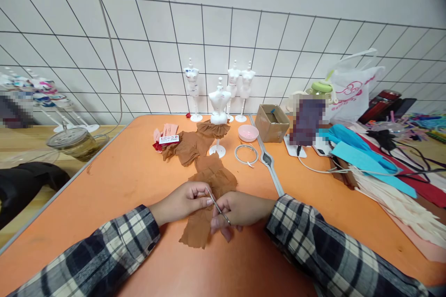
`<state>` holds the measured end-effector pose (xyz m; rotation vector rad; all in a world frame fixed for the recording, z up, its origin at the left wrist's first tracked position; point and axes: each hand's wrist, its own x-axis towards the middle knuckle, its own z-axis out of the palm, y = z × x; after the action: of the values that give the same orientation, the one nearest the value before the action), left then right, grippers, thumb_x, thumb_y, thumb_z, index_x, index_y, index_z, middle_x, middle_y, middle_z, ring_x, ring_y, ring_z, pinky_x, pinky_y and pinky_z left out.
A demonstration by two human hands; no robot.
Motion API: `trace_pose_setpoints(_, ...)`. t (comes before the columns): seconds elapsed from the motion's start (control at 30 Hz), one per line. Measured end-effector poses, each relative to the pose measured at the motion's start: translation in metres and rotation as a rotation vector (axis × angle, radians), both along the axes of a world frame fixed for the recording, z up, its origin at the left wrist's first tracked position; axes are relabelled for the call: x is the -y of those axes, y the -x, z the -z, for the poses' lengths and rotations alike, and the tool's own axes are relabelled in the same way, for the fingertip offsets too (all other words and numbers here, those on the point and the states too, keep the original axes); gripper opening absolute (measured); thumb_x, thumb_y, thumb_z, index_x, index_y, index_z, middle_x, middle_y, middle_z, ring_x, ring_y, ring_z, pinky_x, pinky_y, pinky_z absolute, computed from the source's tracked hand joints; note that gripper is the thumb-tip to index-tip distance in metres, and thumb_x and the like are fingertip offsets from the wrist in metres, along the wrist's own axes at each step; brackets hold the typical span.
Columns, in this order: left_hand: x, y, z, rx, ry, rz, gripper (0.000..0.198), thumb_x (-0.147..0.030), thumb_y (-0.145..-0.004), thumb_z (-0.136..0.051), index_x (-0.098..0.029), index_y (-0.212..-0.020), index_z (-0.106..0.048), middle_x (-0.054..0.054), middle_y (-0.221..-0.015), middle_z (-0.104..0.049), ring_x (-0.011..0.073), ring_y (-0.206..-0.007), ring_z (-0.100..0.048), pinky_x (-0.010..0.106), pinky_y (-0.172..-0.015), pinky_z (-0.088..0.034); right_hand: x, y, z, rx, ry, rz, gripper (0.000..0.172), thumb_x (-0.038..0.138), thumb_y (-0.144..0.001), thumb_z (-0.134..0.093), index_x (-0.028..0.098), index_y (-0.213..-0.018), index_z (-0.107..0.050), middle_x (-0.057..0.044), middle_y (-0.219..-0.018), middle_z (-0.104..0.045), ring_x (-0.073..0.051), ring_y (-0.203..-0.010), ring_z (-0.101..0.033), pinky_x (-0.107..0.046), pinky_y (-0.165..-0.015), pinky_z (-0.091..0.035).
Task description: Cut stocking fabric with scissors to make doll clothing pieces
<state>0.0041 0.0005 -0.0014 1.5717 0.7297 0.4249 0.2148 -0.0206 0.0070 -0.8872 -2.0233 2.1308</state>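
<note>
Low over the table, my right hand [237,209] is closed around a slim pair of metal scissors [218,205]. The blades point up and left toward my left fingers, and a handle loop shows near my right fingers. My left hand [190,202] pinches the thin brown crinkled material [197,229] beside the blade tips; whether it is paper or cloth I cannot tell. More of this material [216,174] lies just behind my hands. A white mini dress form [219,102] stands beyond, with a brown gathered ruffle [213,128] around its lower part.
Behind are several bare white dress forms [246,81], a pink bowl [248,133], a wire ring [246,154] and a cardboard box [272,123]. A small labelled box [169,139] sits at left. Blue strips [372,167], cream strips [400,204] and a cable [334,171] lie at right.
</note>
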Motion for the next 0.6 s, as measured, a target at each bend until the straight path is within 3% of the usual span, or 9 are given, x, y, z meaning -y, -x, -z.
trace_pose_setpoints(0.13,0.0,-0.0011,0.0007,-0.017,-0.019,0.0,0.042,-0.055,-0.081,-0.064,-0.013,-0.078,-0.061,0.0,-0.07,-0.064,0.0108,-0.064,-0.052,0.022,-0.06,-0.04,0.0,0.0007,0.0004,0.071,0.007,0.023,0.045,0.059,-0.074,-0.069,0.015,-0.081,-0.064,0.002,-0.059,-0.061,-0.006,-0.046,-0.045,-0.014,-0.04,-0.037)
trace_pose_setpoints(0.3,0.0008,-0.0018,-0.0002,-0.039,-0.015,0.01,0.04,-0.053,-0.083,-0.063,-0.014,-0.076,-0.059,-0.001,-0.066,-0.06,0.0101,-0.062,-0.05,0.021,-0.059,-0.039,-0.0002,-0.0022,-0.0037,-0.012,0.006,-0.011,0.049,0.06,-0.082,-0.061,0.013,-0.09,-0.07,0.001,-0.06,-0.063,-0.005,-0.047,-0.042,-0.014,-0.044,-0.038)
trace_pose_setpoints(0.5,0.0005,-0.0018,-0.0022,-0.046,-0.049,0.0,0.036,-0.049,-0.083,-0.063,-0.014,-0.074,-0.058,-0.002,-0.066,-0.059,0.0097,-0.062,-0.048,0.02,-0.058,-0.039,0.0001,-0.0002,-0.0023,0.047,0.033,0.033,0.046,0.059,-0.074,-0.07,0.014,-0.084,-0.066,0.002,-0.056,-0.062,-0.007,-0.046,-0.041,-0.014,-0.039,-0.034)
trace_pose_setpoints(0.6,0.0008,-0.002,-0.0027,-0.053,-0.048,-0.003,0.036,-0.048,-0.083,-0.062,-0.014,-0.073,-0.058,-0.003,-0.064,-0.057,0.0093,-0.06,-0.046,0.02,-0.057,-0.038,-0.0008,-0.0021,-0.0051,0.01,0.026,-0.003,0.047,0.06,-0.079,-0.065,0.014,-0.089,-0.068,0.001,-0.061,-0.064,-0.006,-0.048,-0.042,-0.014,-0.043,-0.036)
